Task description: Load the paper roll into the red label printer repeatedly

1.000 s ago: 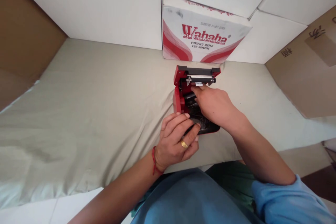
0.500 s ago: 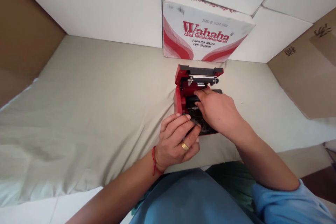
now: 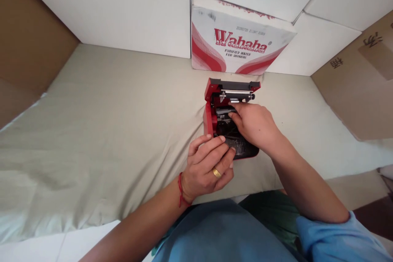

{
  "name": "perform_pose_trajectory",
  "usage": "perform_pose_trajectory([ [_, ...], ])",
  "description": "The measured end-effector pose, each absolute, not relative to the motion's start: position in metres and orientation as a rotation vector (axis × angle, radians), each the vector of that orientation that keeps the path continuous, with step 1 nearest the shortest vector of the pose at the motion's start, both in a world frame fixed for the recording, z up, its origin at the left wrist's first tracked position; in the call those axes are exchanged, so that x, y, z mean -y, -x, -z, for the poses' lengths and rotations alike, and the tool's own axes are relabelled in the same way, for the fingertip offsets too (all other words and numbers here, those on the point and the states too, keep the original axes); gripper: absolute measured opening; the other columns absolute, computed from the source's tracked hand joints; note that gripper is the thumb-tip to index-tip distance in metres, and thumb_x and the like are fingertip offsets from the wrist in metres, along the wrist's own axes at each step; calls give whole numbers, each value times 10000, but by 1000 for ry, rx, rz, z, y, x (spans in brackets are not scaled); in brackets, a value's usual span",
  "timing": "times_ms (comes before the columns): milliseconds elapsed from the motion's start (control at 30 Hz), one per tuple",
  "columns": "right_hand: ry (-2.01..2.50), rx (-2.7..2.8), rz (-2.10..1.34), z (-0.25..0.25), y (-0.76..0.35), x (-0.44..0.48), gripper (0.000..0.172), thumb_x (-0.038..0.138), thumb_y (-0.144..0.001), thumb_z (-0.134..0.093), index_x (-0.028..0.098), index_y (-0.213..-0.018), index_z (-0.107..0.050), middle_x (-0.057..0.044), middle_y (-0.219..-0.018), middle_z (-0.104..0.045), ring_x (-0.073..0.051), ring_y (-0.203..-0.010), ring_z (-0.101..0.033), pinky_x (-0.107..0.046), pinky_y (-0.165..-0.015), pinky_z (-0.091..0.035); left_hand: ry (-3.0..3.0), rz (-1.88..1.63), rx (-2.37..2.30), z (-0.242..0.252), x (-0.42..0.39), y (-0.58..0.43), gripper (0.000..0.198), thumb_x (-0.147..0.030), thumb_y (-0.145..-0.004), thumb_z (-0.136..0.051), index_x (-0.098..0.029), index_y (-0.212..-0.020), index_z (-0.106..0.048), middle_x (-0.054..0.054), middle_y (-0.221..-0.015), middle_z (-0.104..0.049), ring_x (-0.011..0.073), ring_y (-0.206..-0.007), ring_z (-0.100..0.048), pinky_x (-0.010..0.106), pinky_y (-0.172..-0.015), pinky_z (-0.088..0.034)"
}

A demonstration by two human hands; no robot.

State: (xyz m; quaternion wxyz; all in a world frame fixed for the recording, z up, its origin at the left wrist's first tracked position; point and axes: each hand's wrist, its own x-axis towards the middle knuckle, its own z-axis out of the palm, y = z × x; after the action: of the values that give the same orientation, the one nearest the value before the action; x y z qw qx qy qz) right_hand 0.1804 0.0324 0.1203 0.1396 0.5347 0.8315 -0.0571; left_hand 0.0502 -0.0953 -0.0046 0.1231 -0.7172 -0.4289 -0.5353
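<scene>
A red and black machine that looks like a label printer (image 3: 207, 118) stands on the cloth with its lid (image 3: 235, 85) raised. A metal bar and a thin black roller show under the lid. Inside lies a shiny black roll (image 3: 223, 111), with dark, glossy material in front of it. My left hand (image 3: 208, 163) grips the printer's front left corner, fingers bent over the edge. Reaching in from the right, my right hand (image 3: 256, 125) has thumb and forefinger closed at the roll's right part, which the hand hides.
Beige cloth (image 3: 123, 123) covers the surface. Behind the printer stands a white and red Wahaha water carton (image 3: 239, 45) among large white boxes (image 3: 132, 8). Brown cardboard boxes border the left (image 3: 27, 49) and right (image 3: 359, 90) sides.
My right hand has shifted slightly, and the roll's end that stuck out beyond it no longer shows. More of the printer's dark front is visible. My left hand stays at the corner.
</scene>
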Motion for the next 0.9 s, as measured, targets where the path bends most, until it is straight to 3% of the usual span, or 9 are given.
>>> perform_pose_trajectory([
  [167, -1512, -2414, 157, -117, -182, -38, 482, 317, -1228, -514, 272, -1652, -738, -153, -1462, -889, -367, -1288, -856, -433, -1009, -618, 2125, 1507, 1266, 1, 97, -48, 254, -137, -999, -673, -191, -1212, -800, 37, -998, -905, 238, -1107, -863, 432, -1195, -595],
  [333, -1404, -2399, 60, -118, -179, -35, 398, 292, -1183, -588, 290, -1489, -843, -154, -1447, -882, -382, -1213, -871, -430, -900, -628, 2130, 1524, 1260, -1, 96, -48, 248, -139, -1000, -678, -202, -1208, -797, 40, -1009, -900, 237, -1112, -854, 432, -1182, -614],
  [567, -1477, -2399, 53, -116, -172, -37, 365, 223, -1168, -585, 273, -1395, -867, -153, -1301, -923, -353, -1102, -890, -401, -835, -617, 2141, 1493, 1246, -1, 98, -45, 281, -131, -1000, -665, -202, -1238, -797, 26, -1002, -917, 229, -1083, -867, 422, -1191, -599],
  [733, -1311, -3024, 431, -108, -217, -20, 257, 260, -1190, -647, 240, -1227, -901, -85, -1133, -919, -245, -992, -869, -342, -858, -653, 2178, 1446, 1260, -2, 98, -45, 272, -135, -1011, -674, -217, -1235, -805, 24, -1040, -930, 230, -1097, -867, 428, -1188, -597],
  [833, -1023, -3410, 630, -102, -253, 7, 220, 222, -1199, -658, 220, -1257, -869, -70, -1083, -903, -200, -945, -841, -319, -856, -683, 2168, 1461, 1262, -2, 98, -47, 270, -131, -1009, -679, -213, -1233, -806, 32, -1043, -923, 233, -1114, -849, 426, -1175, -604],
  [900, -924, -3501, 583, -95, -272, 23, 220, 180, -1178, -682, 227, -1307, -853, -86, -1152, -916, -220, -1021, -854, -364, -922, -716, 2151, 1483, 1263, -2, 98, -48, 287, -120, -995, -689, -214, -1239, -808, 36, -1054, -916, 236, -1128, -836, 424, -1168, -608],
])
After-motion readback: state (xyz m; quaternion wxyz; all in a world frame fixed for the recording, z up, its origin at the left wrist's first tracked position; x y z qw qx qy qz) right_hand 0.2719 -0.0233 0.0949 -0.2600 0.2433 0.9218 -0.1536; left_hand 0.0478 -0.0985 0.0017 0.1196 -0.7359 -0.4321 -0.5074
